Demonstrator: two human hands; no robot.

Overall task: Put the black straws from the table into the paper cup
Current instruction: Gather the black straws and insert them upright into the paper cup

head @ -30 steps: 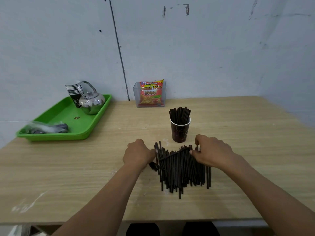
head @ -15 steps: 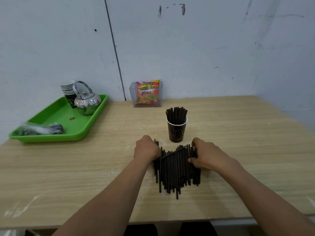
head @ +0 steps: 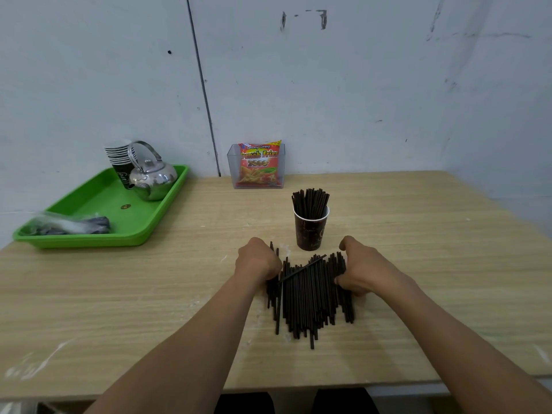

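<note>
Two hands flank a flat pile of black straws lying on the table, just in front of a paper cup that already stands packed with upright straws. The left hand presses its curled fingers against the left edge of the pile; whether they close on any straws cannot be told, since they are turned away from the camera. The right hand cups the right edge, thumb raised toward the cup and fingers resting on the outer straws, not clearly closed on any. One straw lies slanted across the top of the others, and the near ends are uneven. Likely faults from this position: squeezing the pile from both sides may buckle it upward, so that straws spring out or roll toward the near table edge; the crossed straw may slip free when a bundle is lifted. The cup looks light, tall and nearly full, so a thick bundle pushed in at an angle may tip it or lift out the straws already standing in it. The right thumb, close to the cup, may also knock it.
</note>
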